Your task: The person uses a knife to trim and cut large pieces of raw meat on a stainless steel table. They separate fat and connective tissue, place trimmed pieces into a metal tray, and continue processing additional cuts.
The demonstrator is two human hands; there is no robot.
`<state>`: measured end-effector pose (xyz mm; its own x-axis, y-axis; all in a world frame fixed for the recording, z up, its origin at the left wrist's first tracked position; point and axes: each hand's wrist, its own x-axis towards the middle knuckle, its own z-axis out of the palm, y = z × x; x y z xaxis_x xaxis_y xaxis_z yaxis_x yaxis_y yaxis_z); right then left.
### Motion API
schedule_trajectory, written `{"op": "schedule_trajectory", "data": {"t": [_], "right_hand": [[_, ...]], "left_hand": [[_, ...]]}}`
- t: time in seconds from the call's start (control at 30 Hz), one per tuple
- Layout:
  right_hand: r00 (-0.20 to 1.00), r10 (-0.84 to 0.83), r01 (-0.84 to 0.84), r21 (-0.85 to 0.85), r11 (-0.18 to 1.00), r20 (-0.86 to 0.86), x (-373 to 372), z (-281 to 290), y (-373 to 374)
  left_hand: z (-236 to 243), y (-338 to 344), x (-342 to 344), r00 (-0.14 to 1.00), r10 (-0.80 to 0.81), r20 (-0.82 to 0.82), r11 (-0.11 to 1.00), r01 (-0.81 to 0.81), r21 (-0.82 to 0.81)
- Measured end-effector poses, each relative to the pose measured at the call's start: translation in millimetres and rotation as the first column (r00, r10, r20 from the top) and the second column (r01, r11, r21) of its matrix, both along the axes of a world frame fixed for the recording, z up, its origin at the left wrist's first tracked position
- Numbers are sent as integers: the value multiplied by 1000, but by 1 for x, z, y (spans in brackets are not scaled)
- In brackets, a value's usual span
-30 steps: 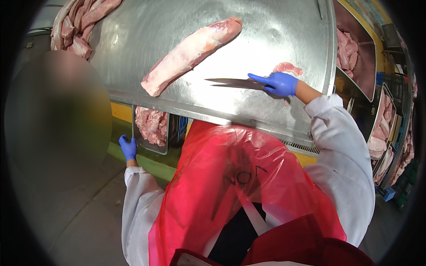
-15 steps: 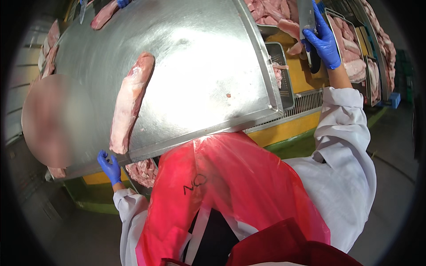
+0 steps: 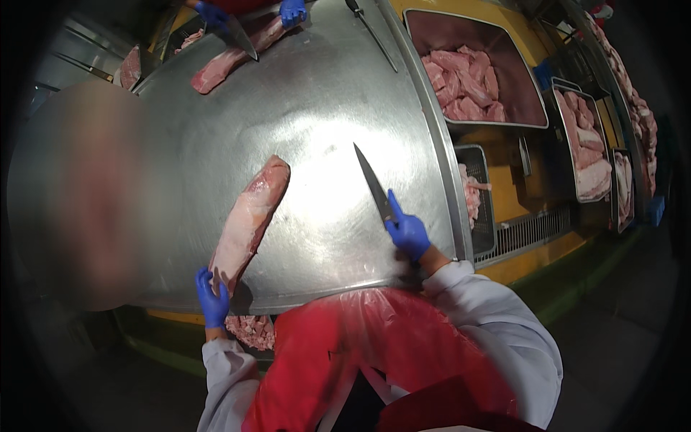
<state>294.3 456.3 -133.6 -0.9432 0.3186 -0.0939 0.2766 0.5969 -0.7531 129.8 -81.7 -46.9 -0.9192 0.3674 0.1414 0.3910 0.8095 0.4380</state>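
So my right grip [image 3: 407, 234] is closed round the handle of a long knife [image 3: 373, 183], blade pointing away from me over the bench [image 3: 324, 252] and angled a bit left. My left grip [image 3: 212, 299] is at the near end of a long slab of meat [image 3: 250, 219], fingers on one side and thumb by the other (can't honestly tell if it's clamped or just resting there). The slab lies on the bench left of the knife, well apart from the blade, slanting so its far end leans right. Both my gloves are blue, and I've got a red apron [image 3: 374, 324] on over white sleeves.

Across from me a co-worker has a gloved hand [image 3: 293, 12] on another long piece of meat [image 3: 227, 66], and a second knife [image 3: 241, 37] over it. A thin dark rod [image 3: 374, 36] lies near the right edge of the bench. Past that edge there's a deep tray [image 3: 504, 47] of meat chunks [image 3: 464, 83], plus a smaller dark basket [image 3: 486, 227] with pale scraps [image 3: 471, 194].
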Motion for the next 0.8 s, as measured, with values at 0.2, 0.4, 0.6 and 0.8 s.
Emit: {"op": "schedule_trajectory", "data": {"t": [0.2, 0.4, 0.6, 0.8], "right_hand": [[981, 1, -77, 384, 920, 196, -72, 28, -3], [943, -247, 327, 485, 811, -223, -308, 13, 178], [950, -311, 254, 583, 772, -2, -399, -8, 208], [922, -371, 383, -378, 843, 106, -314, -19, 183]], "left_hand": [[-14, -32, 61, 959, 256, 125, 962, -265, 66], [-16, -13, 68, 977, 175, 119, 982, -183, 53], [-1, -3, 75, 974, 167, 151, 985, -170, 8], [5, 36, 69, 972, 97, 216, 986, -123, 110]]}}
